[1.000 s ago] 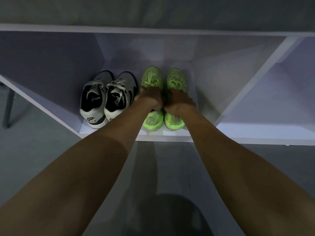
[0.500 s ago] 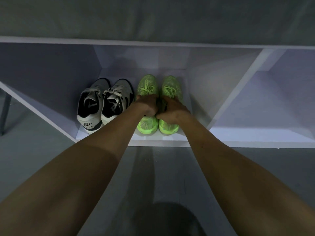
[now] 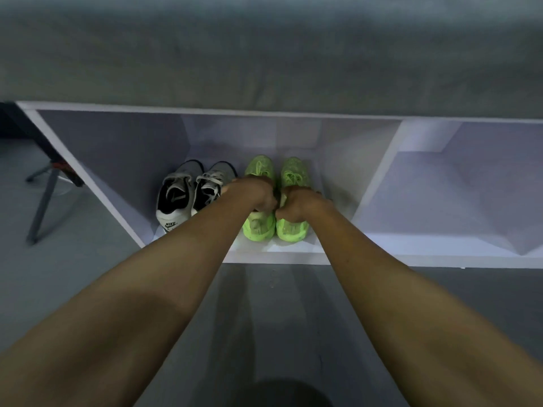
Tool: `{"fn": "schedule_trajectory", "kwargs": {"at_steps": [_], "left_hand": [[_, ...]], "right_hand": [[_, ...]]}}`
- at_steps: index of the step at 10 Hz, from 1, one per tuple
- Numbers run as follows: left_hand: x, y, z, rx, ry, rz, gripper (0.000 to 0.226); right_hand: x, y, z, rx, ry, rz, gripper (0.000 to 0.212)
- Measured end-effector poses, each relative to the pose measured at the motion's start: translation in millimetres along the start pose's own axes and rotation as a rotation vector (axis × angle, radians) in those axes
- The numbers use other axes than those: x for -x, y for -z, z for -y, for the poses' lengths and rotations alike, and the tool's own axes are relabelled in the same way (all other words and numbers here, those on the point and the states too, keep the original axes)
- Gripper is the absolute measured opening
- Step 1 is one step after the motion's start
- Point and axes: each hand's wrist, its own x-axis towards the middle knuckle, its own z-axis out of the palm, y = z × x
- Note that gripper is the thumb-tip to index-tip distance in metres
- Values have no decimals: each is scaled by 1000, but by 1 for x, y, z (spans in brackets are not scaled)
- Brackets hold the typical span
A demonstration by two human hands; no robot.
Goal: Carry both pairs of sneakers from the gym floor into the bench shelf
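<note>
Inside the left compartment of the shelf (image 3: 293,257), both pairs are stood side by side, toes inward. Each green sneaker is gripped at its collar: the left green sneaker (image 3: 259,227) by the closed left hand (image 3: 255,193), the right green sneaker (image 3: 293,230) by the closed right hand (image 3: 297,204). Just beside them, to the left, the grey pair (image 3: 188,195) is left untouched.

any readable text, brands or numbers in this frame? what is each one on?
"NIKE": on the heel of the left grey-and-white sneaker, in the shelf.
A swoosh mark, no letters: on the insole of that sneaker.
Green sneakers: no text visible; the hands cover their middles.
Nothing else readable.
</note>
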Motion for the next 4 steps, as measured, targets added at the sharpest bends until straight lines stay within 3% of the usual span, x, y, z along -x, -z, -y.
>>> {"fn": "schedule_trajectory", "kwargs": {"at_steps": [2, 3, 4], "left_hand": [[55, 45, -5, -150, -117, 8, 47], [83, 63, -5, -15, -94, 136, 36], [135, 97, -1, 207, -24, 383, 20]], "right_hand": [[41, 53, 15, 120, 51, 138, 63], [70, 78, 23, 106, 67, 221, 58], [124, 119, 36, 60, 117, 197, 31]]}}
